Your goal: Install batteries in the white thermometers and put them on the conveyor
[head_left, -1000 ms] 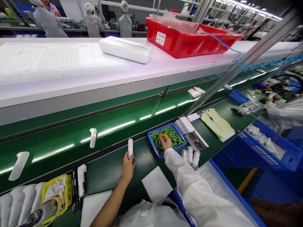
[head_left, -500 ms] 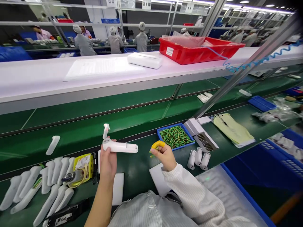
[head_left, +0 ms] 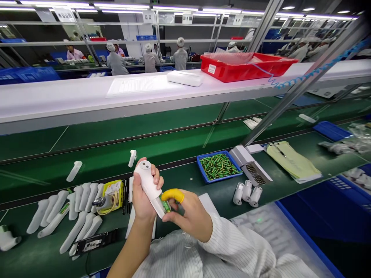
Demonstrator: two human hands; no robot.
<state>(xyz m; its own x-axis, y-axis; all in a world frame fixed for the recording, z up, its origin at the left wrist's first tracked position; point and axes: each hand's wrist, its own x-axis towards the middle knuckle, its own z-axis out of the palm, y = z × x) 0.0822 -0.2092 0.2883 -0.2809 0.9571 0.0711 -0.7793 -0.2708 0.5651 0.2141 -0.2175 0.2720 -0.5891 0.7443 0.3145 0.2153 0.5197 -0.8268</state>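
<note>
My left hand (head_left: 144, 200) is wrapped round a white handheld device (head_left: 148, 181), its round end with two dark holes tilted up and away. At the lower end an open compartment shows green batteries (head_left: 165, 204). My right hand (head_left: 191, 214), a yellow finger cot on one finger, is closed on these batteries at the compartment. How many it holds is hidden by the fingers. To the right, a blue tray (head_left: 206, 178) is full of loose green batteries (head_left: 220, 166).
Several white housings (head_left: 84, 197) lie in rows at left beside a yellow box (head_left: 117, 193) and a black-cased item (head_left: 97, 241). Three white parts (head_left: 247, 190) stand right of the tray. A red bin (head_left: 223, 73) sits on the shelf above, near a slanted metal post (head_left: 278, 112).
My hands have come together. The device has turned from lying sideways to pointing down toward me, and my right hand has brought the green batteries to its compartment. The camera view has shifted slightly.
</note>
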